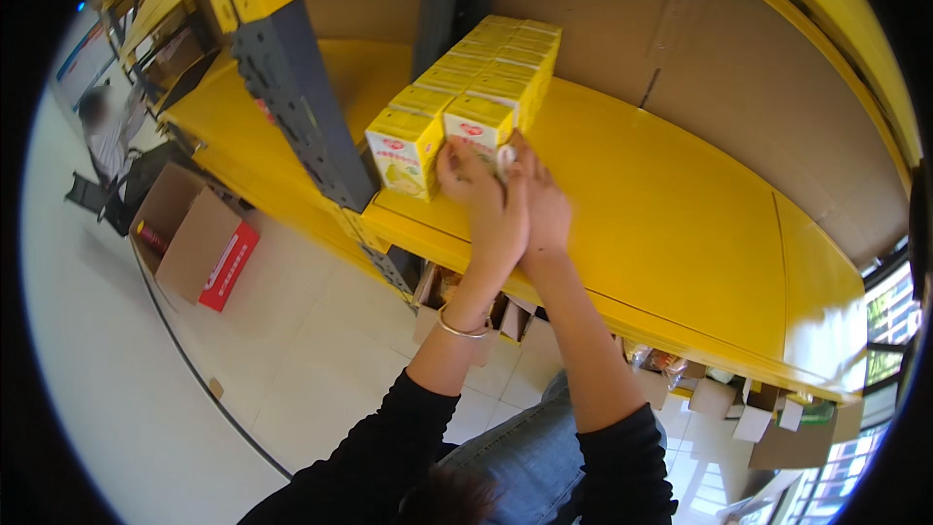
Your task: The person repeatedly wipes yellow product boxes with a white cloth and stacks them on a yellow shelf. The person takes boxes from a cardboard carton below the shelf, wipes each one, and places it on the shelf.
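Two rows of small yellow-and-white drink cartons stand side by side, running back along a yellow shelf. At the near end of the right row, my left hand has its fingers bent against the front carton. My right hand is close beside it, fingers curled around that carton's right side. Together the hands cover much of its lower front, and the wrists almost touch. Some fingertips are hidden or slightly blurred. A bracelet circles my left wrist.
A dark perforated upright post stands left of the cartons. Brown cardboard backs the shelf. Open boxes with packages sit below. On the floor at left is an open cardboard box; a person is beyond it.
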Available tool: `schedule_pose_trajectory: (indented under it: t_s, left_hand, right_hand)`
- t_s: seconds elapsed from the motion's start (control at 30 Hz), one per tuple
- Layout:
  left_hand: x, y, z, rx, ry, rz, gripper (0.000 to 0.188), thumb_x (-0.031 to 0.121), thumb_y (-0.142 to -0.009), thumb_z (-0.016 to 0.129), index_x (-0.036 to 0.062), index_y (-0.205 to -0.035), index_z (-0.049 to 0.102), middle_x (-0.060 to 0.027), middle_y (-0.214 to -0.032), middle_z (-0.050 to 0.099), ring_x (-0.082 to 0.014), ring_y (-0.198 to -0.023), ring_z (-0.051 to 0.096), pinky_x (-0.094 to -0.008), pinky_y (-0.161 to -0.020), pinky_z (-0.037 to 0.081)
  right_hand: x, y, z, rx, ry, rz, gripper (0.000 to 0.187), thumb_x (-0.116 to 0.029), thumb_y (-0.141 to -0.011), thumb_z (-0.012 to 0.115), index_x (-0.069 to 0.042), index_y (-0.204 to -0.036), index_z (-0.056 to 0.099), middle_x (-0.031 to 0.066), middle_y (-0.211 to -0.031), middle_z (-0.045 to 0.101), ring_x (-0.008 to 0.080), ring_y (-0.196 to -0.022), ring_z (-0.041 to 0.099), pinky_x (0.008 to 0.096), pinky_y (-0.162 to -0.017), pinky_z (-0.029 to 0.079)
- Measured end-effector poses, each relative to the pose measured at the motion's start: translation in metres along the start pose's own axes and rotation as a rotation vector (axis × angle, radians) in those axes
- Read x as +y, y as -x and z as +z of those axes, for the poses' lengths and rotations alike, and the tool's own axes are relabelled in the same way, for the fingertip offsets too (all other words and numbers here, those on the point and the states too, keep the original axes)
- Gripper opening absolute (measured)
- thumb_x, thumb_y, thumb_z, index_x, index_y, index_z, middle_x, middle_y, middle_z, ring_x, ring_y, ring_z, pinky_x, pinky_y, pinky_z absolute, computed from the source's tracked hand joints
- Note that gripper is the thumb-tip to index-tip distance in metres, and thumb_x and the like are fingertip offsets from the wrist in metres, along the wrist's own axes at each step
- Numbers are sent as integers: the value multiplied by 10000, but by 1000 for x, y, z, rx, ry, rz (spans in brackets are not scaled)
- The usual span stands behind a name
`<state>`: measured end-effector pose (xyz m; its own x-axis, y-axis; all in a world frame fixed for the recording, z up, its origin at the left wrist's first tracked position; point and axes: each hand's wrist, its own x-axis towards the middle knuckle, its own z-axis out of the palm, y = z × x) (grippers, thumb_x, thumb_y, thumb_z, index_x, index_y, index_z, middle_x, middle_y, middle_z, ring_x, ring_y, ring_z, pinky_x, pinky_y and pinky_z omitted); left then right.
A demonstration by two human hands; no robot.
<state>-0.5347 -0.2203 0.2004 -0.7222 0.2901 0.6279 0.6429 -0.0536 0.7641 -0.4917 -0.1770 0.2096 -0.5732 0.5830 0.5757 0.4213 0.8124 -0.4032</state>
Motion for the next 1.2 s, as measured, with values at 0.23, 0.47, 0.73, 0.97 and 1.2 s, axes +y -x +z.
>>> schedule_pose_trajectory:
  t_s: [0.23,0.47,0.73,0.97,1.2]
  left_hand:
    - [-4,0,-6,-12,109,-70,673,209,-901,496,-74,-1393,135,-227,-1356,121,-340,-1246,219,-390,-1058,183]
    - [-7,4,-9,-27,147,-107,659,144,-879,508,-73,-1385,145,-239,-1328,151,-324,-1185,263,-381,-1032,211]
    - [-9,2,-6,-6,216,-102,662,93,-850,534,-76,-1369,159,-253,-1323,171,-361,-1213,237,-400,-1053,175]
    - [-9,4,-8,-11,200,-148,617,85,-820,544,-70,-1323,222,-255,-1294,219,-358,-1189,266,-415,-1042,181]
    - [-3,11,-12,18,195,-120,664,46,-769,582,-34,-1327,232,-230,-1255,266,-341,-1173,269,-412,-1025,214]
  right_hand:
    - [0,9,-1,-119,205,-50,575,-169,-825,543,-9,-1338,338,131,-1280,501,275,-1052,541,314,-884,452]
    - [18,33,-24,-155,187,-69,562,-93,-792,534,-59,-1332,386,110,-1346,452,265,-1091,473,388,-968,375]
    - [32,47,-43,-139,192,-98,631,-71,-741,583,-63,-1339,381,103,-1360,435,295,-1087,442,365,-967,365]
    - [83,39,-58,-127,268,-48,512,-123,-775,559,-111,-1278,461,83,-1323,463,297,-1075,444,413,-931,379]
    - [118,-32,-43,-105,172,139,409,-235,-780,600,-187,-1181,531,126,-1140,522,325,-1016,485,421,-835,442]
